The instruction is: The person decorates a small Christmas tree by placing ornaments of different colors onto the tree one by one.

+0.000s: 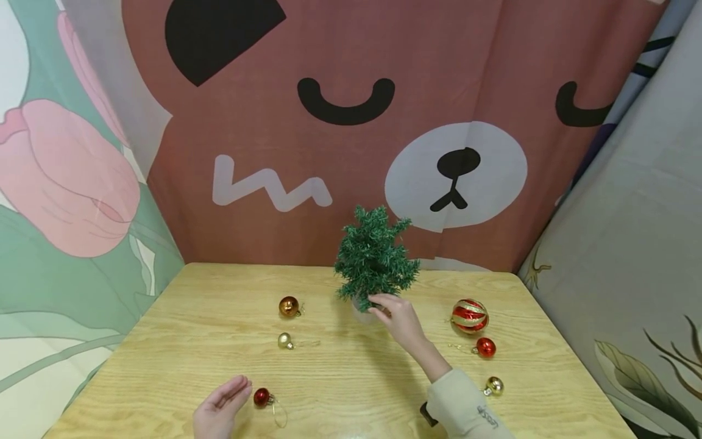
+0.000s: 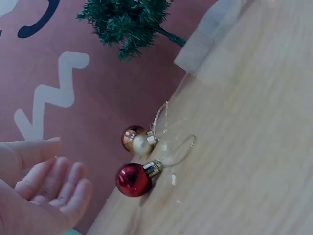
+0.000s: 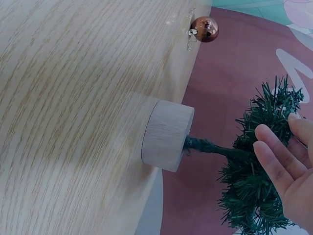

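Note:
A small green artificial Christmas tree (image 1: 375, 253) stands on a round pale wooden base (image 3: 167, 136) at the back of the table. My right hand (image 1: 399, 317) is at its lower branches, fingers mostly extended and nothing held in them. The right wrist view has the fingertips (image 3: 266, 134) overlapping the branches beside the trunk (image 3: 210, 146). Low on the left, my left hand (image 1: 222, 407) hovers with loosely bent fingers, holding nothing. Just to its right lies a dark red ball ornament (image 1: 262, 398) with a gold string loop; the left wrist view also has this red ornament (image 2: 133, 179) beside the fingers.
On the left of the wooden table (image 1: 340, 378) lie a copper ornament (image 1: 289, 306) and a small pale gold one (image 1: 284, 341). To the right are a striped red-and-gold ball (image 1: 470, 316), a red ornament (image 1: 485, 347) and a gold ornament (image 1: 494, 386). A bear-print curtain (image 1: 263, 140) hangs behind.

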`<state>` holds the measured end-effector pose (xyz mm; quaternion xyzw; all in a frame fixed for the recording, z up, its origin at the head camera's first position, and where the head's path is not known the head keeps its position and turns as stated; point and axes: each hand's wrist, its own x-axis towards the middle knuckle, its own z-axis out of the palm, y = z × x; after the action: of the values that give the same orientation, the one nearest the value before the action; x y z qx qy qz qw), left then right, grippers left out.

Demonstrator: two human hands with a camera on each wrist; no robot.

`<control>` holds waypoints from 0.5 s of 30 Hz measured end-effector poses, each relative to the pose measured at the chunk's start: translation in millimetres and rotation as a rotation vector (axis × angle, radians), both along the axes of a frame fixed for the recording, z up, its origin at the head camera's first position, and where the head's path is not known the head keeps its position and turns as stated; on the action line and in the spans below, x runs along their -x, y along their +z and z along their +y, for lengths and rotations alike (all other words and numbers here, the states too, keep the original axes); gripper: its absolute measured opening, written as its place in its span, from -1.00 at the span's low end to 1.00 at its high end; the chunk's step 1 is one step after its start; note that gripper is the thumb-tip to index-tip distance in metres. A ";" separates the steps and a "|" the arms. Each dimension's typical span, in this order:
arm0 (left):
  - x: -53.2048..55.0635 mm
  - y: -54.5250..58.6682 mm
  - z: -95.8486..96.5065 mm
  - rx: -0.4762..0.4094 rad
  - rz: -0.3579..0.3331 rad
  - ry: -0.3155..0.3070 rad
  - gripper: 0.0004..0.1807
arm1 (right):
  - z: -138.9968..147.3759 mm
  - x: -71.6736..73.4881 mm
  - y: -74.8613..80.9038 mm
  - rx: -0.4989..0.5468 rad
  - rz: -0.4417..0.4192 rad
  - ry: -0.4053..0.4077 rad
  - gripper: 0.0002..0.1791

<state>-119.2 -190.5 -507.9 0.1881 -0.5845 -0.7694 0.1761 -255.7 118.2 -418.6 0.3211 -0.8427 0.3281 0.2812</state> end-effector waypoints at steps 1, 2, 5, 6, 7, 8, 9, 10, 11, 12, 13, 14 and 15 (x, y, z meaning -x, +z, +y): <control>-1.4 4.5 0.7 0.030 -0.050 -0.018 -0.67 | 0.1 -0.3 0.2 -0.002 -0.002 -0.002 -0.74; -2.7 8.9 1.6 0.074 -0.086 -0.036 -0.62 | 0.2 -0.1 -0.1 -0.005 -0.003 -0.006 -0.74; -6.2 21.3 4.7 0.159 -0.190 -0.094 -0.49 | 0.5 -0.3 0.2 -0.011 -0.008 -0.009 -0.74; -6.5 23.8 6.3 0.178 -0.214 -0.102 -0.46 | 0.5 -0.3 0.2 -0.012 -0.011 -0.009 -0.74; -7.0 25.2 7.0 0.201 -0.228 -0.116 -0.41 | 0.5 -0.2 0.2 -0.013 -0.013 -0.008 -0.74; -7.0 25.7 7.7 0.224 -0.236 -0.123 -0.40 | 0.6 -0.3 0.3 -0.016 -0.015 -0.009 -0.74; -7.2 26.2 8.5 0.248 -0.246 -0.134 -0.38 | 0.7 -0.5 0.6 -0.016 -0.018 -0.007 -0.74; -6.9 25.5 9.0 0.286 -0.256 -0.144 -0.37 | 0.8 -0.6 0.6 -0.018 -0.020 -0.009 -0.75; -6.6 24.7 9.3 0.321 -0.261 -0.159 -0.36 | 0.9 -0.7 0.7 -0.021 -0.021 -0.011 -0.75; -6.2 23.9 9.6 0.355 -0.270 -0.170 -0.35 | 0.8 -0.9 1.1 -0.021 -0.022 -0.010 -0.75; -6.1 23.2 9.5 0.383 -0.274 -0.183 -0.35 | 0.8 -0.9 1.2 -0.022 -0.023 -0.010 -0.75; -5.6 22.8 9.7 0.406 -0.283 -0.191 -0.34 | 0.9 -0.8 1.2 -0.024 -0.023 -0.011 -0.75; -5.1 22.6 9.8 0.415 -0.296 -0.199 -0.34 | 0.8 -0.7 1.3 -0.023 -0.023 -0.011 -0.75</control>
<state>-114.1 -180.7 -485.2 0.2001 -0.7648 -0.6106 0.0472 -255.1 119.0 -417.3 0.3159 -0.8514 0.3204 0.2698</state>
